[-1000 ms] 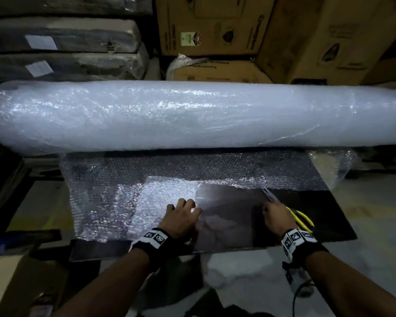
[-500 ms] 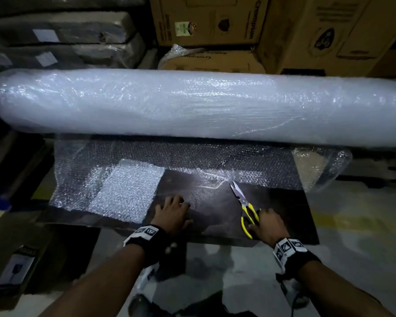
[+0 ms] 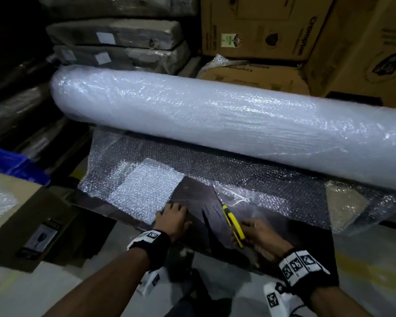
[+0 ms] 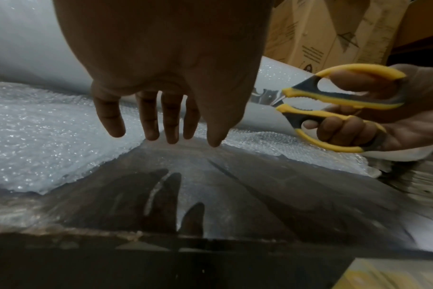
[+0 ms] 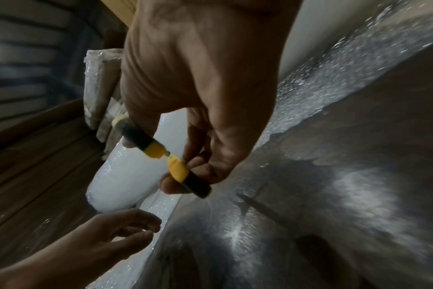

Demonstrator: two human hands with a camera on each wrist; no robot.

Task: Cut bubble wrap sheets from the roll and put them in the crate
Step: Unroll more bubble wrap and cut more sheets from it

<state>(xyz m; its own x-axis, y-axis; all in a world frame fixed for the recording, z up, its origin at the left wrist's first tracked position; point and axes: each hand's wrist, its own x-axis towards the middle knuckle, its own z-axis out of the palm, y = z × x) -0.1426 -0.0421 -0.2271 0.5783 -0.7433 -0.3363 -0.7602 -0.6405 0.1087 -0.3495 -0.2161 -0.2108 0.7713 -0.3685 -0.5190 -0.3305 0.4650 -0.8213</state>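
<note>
Item 1, bubble wrap roll: long, fat cylinder of milky, glinting film, lying across the far edge of the dark table. I read its weight as the anchor that keeps the unrolled layer from sliding.

Item 2, unrolled sheet: thin, clear, pimpled with small bubbles, spread flat from the roll toward me. Its near edge is ragged where it has been cut.

Item 3, cut sheet: a squarish, brighter patch lying on the left part of the spread wrap, just beyond my left hand; not yet in the crate.

Item 4, left hand: grip released, fingers straight and spread, palm down at the table's near edge. The left wrist view shows the fingertips just above or barely at the surface; I cannot tell whether they touch. I judge it placed to pin or gather the cut sheet.

Item 5, right hand: grip clenched round the scissors, fingers through the yellow and dark loops, steel blades pointing away at the wrap's cut edge, seemingly lined up for the next cut.

Item 6, blue crate: hard plastic, partly visible at far left, well apart from the hands.

Item 7, cardboard boxes: stacked behind the roll.
</note>
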